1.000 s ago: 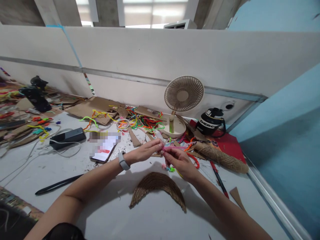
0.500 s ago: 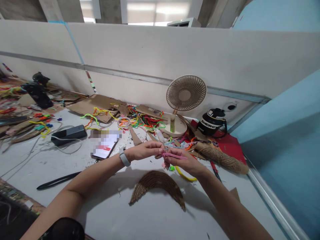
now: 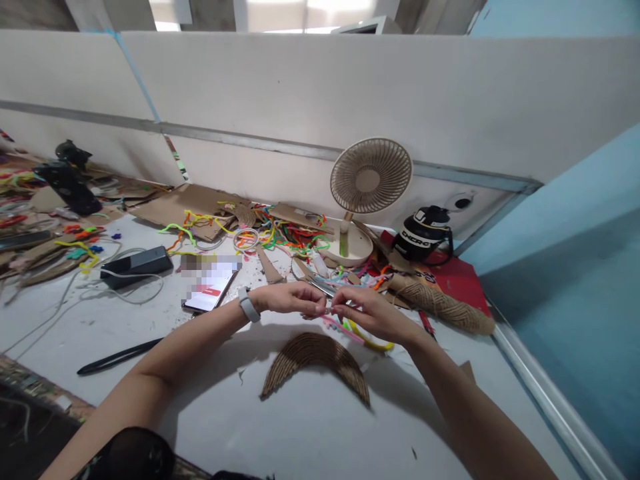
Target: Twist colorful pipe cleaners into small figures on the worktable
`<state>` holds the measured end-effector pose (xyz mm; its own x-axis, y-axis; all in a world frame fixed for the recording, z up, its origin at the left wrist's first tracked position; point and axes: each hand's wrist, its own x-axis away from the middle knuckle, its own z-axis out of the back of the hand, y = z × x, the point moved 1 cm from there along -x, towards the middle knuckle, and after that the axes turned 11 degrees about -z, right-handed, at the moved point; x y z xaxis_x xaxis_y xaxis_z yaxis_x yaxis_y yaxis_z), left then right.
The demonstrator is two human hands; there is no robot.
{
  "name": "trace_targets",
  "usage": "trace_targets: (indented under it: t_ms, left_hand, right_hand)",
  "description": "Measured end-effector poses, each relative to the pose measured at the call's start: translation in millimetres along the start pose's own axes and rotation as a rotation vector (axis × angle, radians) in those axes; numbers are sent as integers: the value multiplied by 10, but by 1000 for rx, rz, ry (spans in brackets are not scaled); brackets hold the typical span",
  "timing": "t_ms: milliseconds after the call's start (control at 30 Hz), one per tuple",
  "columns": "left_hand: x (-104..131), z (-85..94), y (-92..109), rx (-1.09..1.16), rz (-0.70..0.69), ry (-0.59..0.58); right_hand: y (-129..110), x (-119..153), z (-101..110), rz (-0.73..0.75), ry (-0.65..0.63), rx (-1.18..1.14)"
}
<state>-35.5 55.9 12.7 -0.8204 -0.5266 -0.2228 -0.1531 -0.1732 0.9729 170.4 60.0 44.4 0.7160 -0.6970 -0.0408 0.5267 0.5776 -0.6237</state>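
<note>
My left hand (image 3: 300,300), with a grey band on the wrist, pinches one end of a pink pipe cleaner (image 3: 345,329). Fingertip to fingertip with it, my right hand (image 3: 363,310) is also closed on the pink piece near that end. The rest of the pink strip slants down to the right below my right hand. A yellow pipe cleaner (image 3: 373,343) lies curved just under it. Nearer to me on the white table, a brown crescent of coiled cord (image 3: 315,360) lies flat.
Scissors (image 3: 313,277) lie just behind my hands. Further back are a fan (image 3: 371,177), a black jug (image 3: 423,233), a twine roll (image 3: 440,305) and tangled pipe cleaners (image 3: 295,237). A phone (image 3: 213,287) and power bank (image 3: 137,267) lie to the left.
The pink pipe cleaner has swung from pointing right across my right hand to hanging down to the right below it. My fingertips have drawn together, and the scissors behind them now show.
</note>
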Motion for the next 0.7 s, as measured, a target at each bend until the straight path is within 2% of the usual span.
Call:
trace_targets:
  t_ms: [167,300,467,700]
  left_hand:
    - [-15,102,-83,-85,-91,214]
    - [-32,77,-67,-80,-110,186]
    - [-35,2,-48,-102,-67,144]
    - [-48,59,-158,-346,-43,178]
  right_hand:
    - [75,-2,71,19,127,66]
    - [93,-15,81,101,226,160]
    - [92,-30,55,149,212,237]
    - [209,-66,5,187,273,335]
